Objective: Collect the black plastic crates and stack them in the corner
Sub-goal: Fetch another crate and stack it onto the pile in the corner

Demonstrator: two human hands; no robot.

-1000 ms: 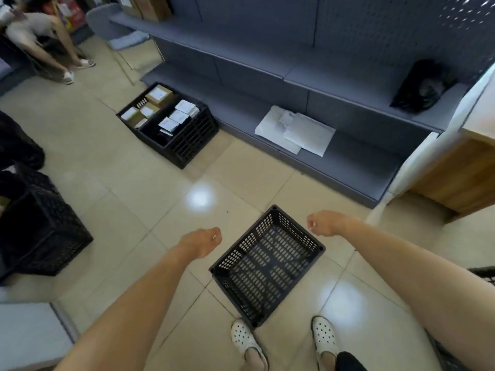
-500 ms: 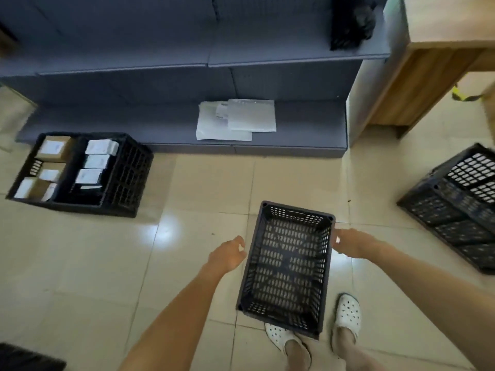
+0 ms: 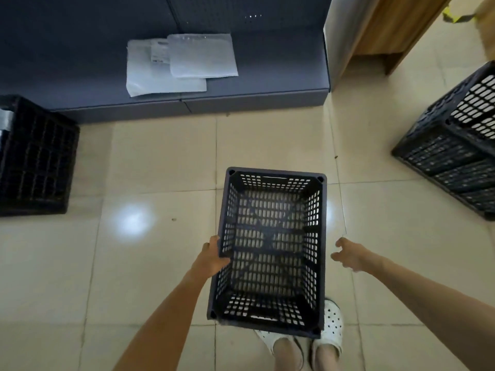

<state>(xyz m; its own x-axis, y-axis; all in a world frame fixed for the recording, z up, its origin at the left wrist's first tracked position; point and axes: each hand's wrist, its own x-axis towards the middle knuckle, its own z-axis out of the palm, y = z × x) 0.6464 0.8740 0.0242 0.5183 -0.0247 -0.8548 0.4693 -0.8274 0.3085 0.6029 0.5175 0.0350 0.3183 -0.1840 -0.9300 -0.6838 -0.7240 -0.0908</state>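
Since a second ago our left hand (image 3: 211, 259) has grabbed the crate (image 3: 270, 250) by its rim, off the floor by our feet; right hand (image 3: 348, 257) hangs loose beside it, holding nothing.

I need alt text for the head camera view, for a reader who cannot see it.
Seen from above, a person's left hand grips the left rim of an empty black crate above a tiled floor, while the right hand hovers open beside it. More black crates stand at right.
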